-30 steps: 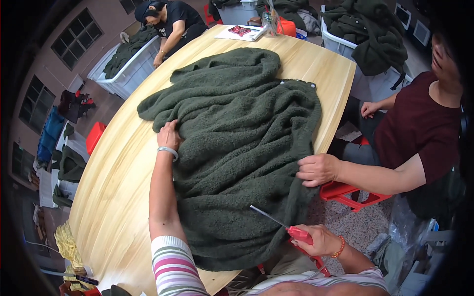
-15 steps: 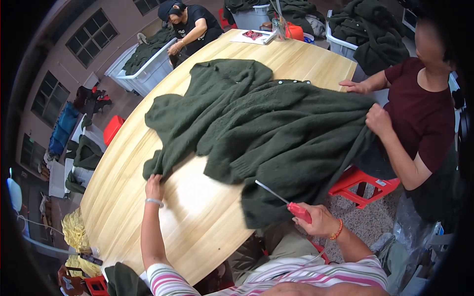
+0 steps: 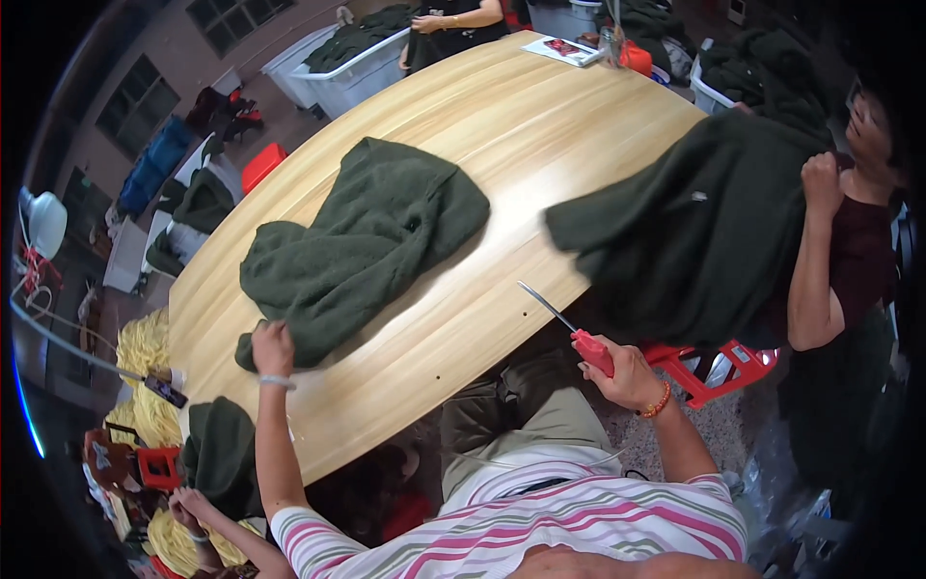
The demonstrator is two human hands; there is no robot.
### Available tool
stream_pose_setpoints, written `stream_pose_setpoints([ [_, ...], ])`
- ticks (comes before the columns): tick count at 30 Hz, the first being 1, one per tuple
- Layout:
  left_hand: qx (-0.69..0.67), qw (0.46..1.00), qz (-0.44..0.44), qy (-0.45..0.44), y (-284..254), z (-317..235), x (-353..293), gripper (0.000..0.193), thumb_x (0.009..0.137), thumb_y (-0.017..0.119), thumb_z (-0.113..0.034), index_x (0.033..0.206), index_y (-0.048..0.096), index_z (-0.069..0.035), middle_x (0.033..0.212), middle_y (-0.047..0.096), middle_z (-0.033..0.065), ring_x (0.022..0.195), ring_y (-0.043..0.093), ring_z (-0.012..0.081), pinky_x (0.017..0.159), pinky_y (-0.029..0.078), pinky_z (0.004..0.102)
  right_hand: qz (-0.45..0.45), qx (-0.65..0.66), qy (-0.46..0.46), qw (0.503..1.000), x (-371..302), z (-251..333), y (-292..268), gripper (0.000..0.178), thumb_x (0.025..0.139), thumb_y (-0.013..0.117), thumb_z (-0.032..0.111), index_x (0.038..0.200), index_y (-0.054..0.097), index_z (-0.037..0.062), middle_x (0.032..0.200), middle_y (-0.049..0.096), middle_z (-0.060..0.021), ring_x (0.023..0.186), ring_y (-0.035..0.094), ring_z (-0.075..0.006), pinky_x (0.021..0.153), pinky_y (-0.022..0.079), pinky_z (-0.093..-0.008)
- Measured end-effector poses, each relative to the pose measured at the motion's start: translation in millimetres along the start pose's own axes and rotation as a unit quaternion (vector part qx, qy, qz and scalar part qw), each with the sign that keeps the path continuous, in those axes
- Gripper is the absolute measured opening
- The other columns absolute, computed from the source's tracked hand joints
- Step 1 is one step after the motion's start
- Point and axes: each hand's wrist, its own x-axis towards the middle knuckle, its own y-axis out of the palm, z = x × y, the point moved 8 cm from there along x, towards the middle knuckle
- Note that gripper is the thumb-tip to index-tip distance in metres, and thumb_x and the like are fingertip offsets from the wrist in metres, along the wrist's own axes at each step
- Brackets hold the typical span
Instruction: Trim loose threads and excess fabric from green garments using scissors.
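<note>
My left hand (image 3: 273, 349) is closed on the lower left end of a dark green knitted sweater (image 3: 376, 227), which lies loosely folded on the light wooden table (image 3: 463, 299). My right hand (image 3: 625, 374) is wrapped round the red handle of a tool with a long thin metal shaft (image 3: 545, 306). Its shaft points up and left, over the table's near edge, apart from the sweater. At the right, a person in a dark red top holds up a second dark green knitted garment (image 3: 694, 227), blurred and hanging partly over the table.
Red stools (image 3: 714, 372) stand below the table's right side. Another person's arm (image 3: 227, 531) reaches in at the lower left, beside a dark green garment (image 3: 220, 444) and yellow bundles (image 3: 145, 352). A grey-white bin (image 3: 362, 72) of garments stands beyond the far edge.
The two garments, overlapping before, are apart now. The person at the right has lifted one away. My left hand keeps its hold on the other; the tool stays in my right hand.
</note>
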Motion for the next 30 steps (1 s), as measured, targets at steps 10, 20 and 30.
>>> stream_pose_setpoints([
  [10, -0.409, 0.902, 0.112, -0.084, 110.3, -201.3, 52.1, 0.072, 0.074, 0.076, -0.037, 0.129, 0.051, 0.001, 0.111, 0.065, 0.021, 0.099, 0.064, 0.0255, 0.086, 0.049, 0.0324, -0.055, -0.015, 0.007, 0.998, -30.1, 3.5, -10.5, 0.035, 0.084, 0.065, 0.015, 0.117, 0.056, 0.0049, 0.077, 0.067, -0.0151, 0.075, 0.068, -0.0327, 0.068, 0.052, -0.0389],
  [20, -0.526, 0.81, 0.251, 0.067, 79.1, -246.5, -42.8, 0.051, 0.079, 0.067, -0.008, 0.128, 0.053, -0.002, 0.114, 0.063, 0.0122, 0.104, 0.058, 0.0151, 0.093, 0.044, 0.0281, -0.028, -0.002, 0.053, 0.998, -20.0, -16.3, -8.0, 0.035, 0.084, 0.063, 0.014, 0.116, 0.055, 0.0054, 0.074, 0.067, -0.0145, 0.073, 0.068, -0.0331, 0.067, 0.053, -0.0397],
  [30, -0.841, 0.389, 0.242, -0.287, 59.3, -200.8, -94.2, 0.059, 0.094, 0.059, -0.022, 0.143, 0.029, -0.011, 0.121, 0.055, 0.017, 0.107, 0.058, 0.0263, 0.093, 0.047, 0.037, 0.078, -0.096, -0.013, 0.992, 6.6, 4.9, 26.6, 0.038, 0.085, 0.062, 0.02, 0.119, 0.053, 0.0081, 0.082, 0.064, -0.022, 0.078, 0.062, -0.0416, 0.07, 0.05, -0.0483],
])
